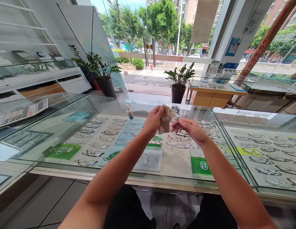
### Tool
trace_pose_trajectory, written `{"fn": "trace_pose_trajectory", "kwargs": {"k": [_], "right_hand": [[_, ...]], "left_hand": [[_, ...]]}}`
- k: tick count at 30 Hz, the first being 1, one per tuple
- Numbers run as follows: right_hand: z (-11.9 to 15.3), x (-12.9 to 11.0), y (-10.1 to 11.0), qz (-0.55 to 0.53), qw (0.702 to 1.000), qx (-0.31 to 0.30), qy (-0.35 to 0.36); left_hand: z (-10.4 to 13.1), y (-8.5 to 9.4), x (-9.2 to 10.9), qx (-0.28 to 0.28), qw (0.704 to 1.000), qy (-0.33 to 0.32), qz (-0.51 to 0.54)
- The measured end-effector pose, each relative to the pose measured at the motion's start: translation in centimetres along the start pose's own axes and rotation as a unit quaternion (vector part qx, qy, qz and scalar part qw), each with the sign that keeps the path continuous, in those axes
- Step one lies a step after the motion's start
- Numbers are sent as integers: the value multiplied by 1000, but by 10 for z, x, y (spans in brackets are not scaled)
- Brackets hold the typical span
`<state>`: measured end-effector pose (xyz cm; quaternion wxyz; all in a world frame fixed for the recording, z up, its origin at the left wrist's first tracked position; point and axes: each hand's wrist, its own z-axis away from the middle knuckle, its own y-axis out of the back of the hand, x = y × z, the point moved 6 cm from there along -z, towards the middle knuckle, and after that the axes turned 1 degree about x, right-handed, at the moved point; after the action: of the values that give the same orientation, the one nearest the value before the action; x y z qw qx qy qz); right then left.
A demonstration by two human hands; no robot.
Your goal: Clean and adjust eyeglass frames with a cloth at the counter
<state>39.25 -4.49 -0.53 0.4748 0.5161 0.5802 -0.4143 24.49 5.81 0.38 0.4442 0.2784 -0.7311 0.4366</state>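
My left hand (155, 119) is closed on a beige cloth (165, 122), which hangs down from the fingers. Beside it, my right hand (189, 128) pinches a pair of dark-rimmed eyeglasses (175, 109), held up above the glass counter. The cloth lies against or just beside one lens; I cannot tell whether they touch. Part of the frame is hidden by the fingers. On the countertop to the left of my hands stands a small white spray bottle (129, 112) with a blue label.
Under the glass top of the display counter (171, 162) lie rows of eyeglasses and green cards (201, 165). Another glass case (271, 152) adjoins on the right. Potted plants (178, 82) stand beyond, before glass doors. A calculator-like keypad (38, 108) sits at the left.
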Motion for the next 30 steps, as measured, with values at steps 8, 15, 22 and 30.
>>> {"fn": "trace_pose_trajectory", "kwargs": {"k": [8,15,22,30], "right_hand": [[-1,2,0,11,1000,2,-7],[-1,5,1,5,1000,4,-7],[-1,6,2,4,1000,5,-8],[-2,5,4,-26,1000,10,-8]], "left_hand": [[1,-7,-7,-43,994,75,61],[10,-17,-10,-116,988,100,10],[8,-13,-8,-119,989,88,-7],[9,-14,-6,-153,983,103,8]]}}
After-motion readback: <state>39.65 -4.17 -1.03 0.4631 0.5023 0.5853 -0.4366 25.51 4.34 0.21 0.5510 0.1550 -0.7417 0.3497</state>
